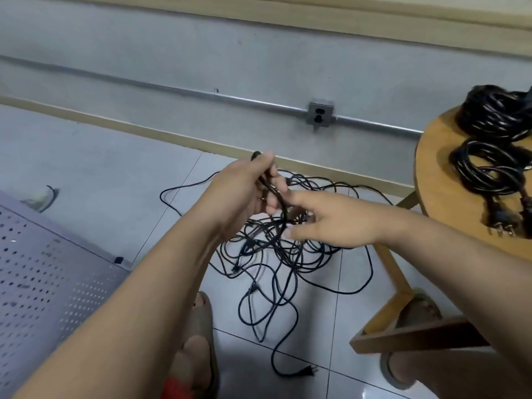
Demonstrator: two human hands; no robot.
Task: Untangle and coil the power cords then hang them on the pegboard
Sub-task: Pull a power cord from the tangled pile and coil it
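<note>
Left to right: perforated grey metal pegboard [43, 283]; left hand [244, 191], fingers closed on one black cord end; tangled black power cords [276, 254] on the tiled floor; right hand [331, 217], fingers spread, empty; coiled black cords [489, 156] on the round wooden table [437, 191]. Best practice: follow the held end, lifting loops free without tugging.

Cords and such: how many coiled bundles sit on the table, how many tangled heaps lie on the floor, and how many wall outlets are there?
Coiled cord bundles on the round table: 2
Tangled heaps on the floor: 1
Wall outlet boxes: 1
Total: 4
</note>
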